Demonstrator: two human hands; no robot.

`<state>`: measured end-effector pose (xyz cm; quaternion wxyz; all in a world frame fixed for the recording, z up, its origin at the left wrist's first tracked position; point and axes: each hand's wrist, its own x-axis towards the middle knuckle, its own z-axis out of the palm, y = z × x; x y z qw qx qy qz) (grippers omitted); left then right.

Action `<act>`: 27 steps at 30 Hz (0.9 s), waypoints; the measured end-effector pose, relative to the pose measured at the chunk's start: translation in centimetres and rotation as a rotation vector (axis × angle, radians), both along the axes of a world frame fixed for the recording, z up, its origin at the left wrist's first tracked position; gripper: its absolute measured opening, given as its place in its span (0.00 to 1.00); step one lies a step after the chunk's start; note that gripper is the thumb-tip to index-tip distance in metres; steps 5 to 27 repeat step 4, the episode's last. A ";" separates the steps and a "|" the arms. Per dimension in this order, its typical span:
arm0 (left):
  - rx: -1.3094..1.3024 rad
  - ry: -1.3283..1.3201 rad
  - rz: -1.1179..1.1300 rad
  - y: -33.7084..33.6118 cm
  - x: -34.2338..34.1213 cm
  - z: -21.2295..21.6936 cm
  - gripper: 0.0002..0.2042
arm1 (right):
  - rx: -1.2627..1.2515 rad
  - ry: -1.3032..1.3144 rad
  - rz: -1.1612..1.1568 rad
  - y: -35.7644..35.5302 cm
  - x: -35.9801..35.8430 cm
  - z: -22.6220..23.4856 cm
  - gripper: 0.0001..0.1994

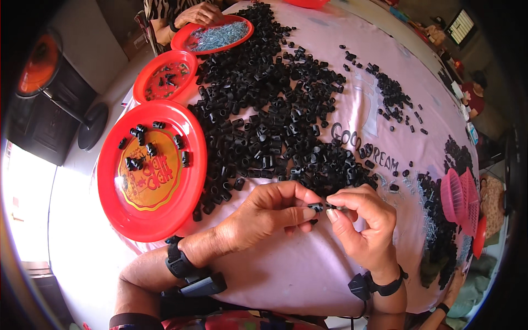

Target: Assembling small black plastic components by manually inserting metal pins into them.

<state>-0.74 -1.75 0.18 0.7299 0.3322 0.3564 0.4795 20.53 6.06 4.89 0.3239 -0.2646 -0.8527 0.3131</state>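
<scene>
My left hand (269, 214) pinches a small black plastic cord lock piece (315, 207) between thumb and forefinger, above the near part of the table. Facing it, my right hand (366, 220) has thumb and forefinger closed on a smaller dark part (330, 205), mostly hidden by the fingertips. The two pieces are close but apart. Just beyond my hands spreads a large heap of hollow black plastic barrels (275, 126). Left of the heap, a big red plate (195, 181) with a yellow printed middle carries several black pieces (150, 149).
Farther back are a smaller red plate (138, 82) and a red plate of thin shiny bluish bits (220, 36), where another person's hand (199, 15) rests. Pink baskets (459, 201) and more black pieces (393, 91) lie right on the pink cloth (308, 264). A fan (41, 63) stands left.
</scene>
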 end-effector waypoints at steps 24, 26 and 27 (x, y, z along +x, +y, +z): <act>0.028 0.053 0.030 0.0 -0.1 0.0 0.13 | -0.261 0.077 -0.007 -0.4 0.9 -0.3 0.12; 0.028 0.053 0.030 0.0 -0.1 0.0 0.13 | -0.261 0.077 -0.007 -0.4 0.9 -0.3 0.12; 0.028 0.053 0.030 0.0 -0.1 0.0 0.13 | -0.261 0.077 -0.007 -0.4 0.9 -0.3 0.12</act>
